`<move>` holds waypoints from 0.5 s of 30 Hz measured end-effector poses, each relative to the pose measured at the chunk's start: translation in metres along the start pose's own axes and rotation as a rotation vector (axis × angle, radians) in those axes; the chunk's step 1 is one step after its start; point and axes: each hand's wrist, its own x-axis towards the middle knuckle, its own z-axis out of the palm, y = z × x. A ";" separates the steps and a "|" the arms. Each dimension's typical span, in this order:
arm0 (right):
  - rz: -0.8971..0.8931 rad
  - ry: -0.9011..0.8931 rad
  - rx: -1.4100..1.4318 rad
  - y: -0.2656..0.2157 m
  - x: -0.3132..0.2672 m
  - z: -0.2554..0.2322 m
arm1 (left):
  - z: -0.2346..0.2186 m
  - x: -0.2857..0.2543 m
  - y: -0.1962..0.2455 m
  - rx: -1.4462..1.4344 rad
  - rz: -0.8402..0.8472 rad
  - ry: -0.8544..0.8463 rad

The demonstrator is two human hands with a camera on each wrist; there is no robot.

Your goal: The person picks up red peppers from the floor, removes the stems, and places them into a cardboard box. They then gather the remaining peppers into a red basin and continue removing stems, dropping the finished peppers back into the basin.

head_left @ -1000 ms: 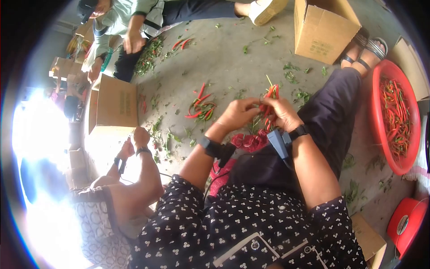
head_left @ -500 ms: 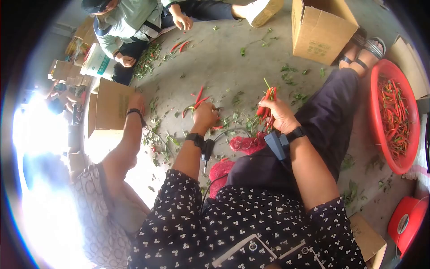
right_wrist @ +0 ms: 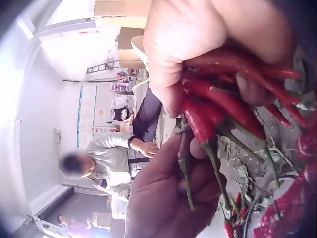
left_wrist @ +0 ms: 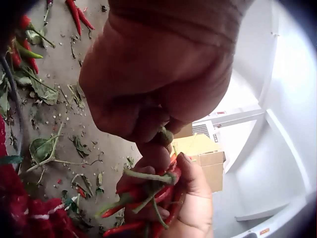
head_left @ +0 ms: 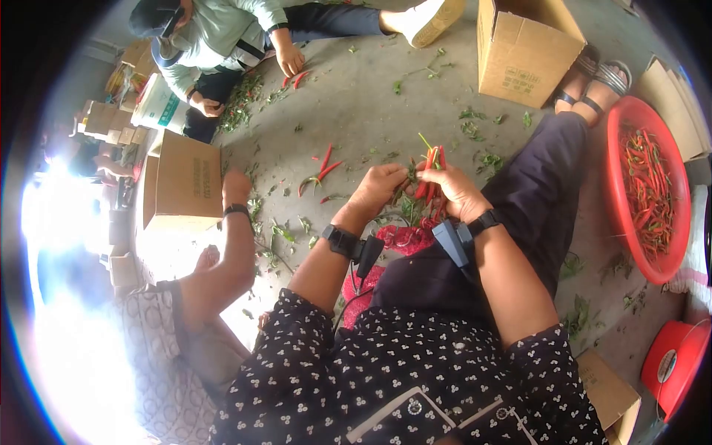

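My right hand grips a bunch of red chili peppers, their green stems sticking out past the fingers. Close against it, my left hand has its fingers curled at the bunch and pinches a dark chili pepper with a green stem. In the left wrist view the left hand covers most of that pepper, and the bunch shows below it in the right hand. A few loose red peppers lie on the floor left of my hands.
To the right stands a red basin of chili peppers, with a red bucket nearer me. Cardboard boxes stand ahead and left. Two other people sit nearby, at the left and far left. Leaves litter the floor; red netting lies by my leg.
My left hand reached left to the loose peppers on the floor, then came back to the right hand. Fewer peppers lie in that spot. The right hand has kept hold of its bunch.
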 end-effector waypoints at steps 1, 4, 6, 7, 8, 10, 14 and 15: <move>0.000 -0.003 0.000 0.001 0.002 -0.001 | 0.001 0.000 0.000 0.001 0.001 0.003; -0.003 0.082 0.040 0.001 0.003 0.002 | 0.003 -0.001 0.001 0.230 0.026 0.036; 0.045 0.060 0.007 -0.003 -0.001 0.003 | 0.008 0.000 0.004 0.315 0.102 0.131; 0.046 0.061 0.008 -0.002 0.000 0.003 | 0.010 0.000 0.006 0.315 0.101 0.130; 0.021 0.071 0.032 0.000 0.002 0.002 | 0.011 0.000 0.009 0.446 0.141 0.161; -0.001 0.079 0.059 0.002 0.005 -0.002 | 0.015 -0.004 0.016 0.580 0.178 0.194; 0.024 0.046 0.074 0.000 0.005 -0.003 | 0.015 -0.007 0.021 0.512 0.180 0.229; 0.010 0.055 0.085 0.000 0.005 -0.002 | 0.013 -0.007 0.021 0.491 0.153 0.215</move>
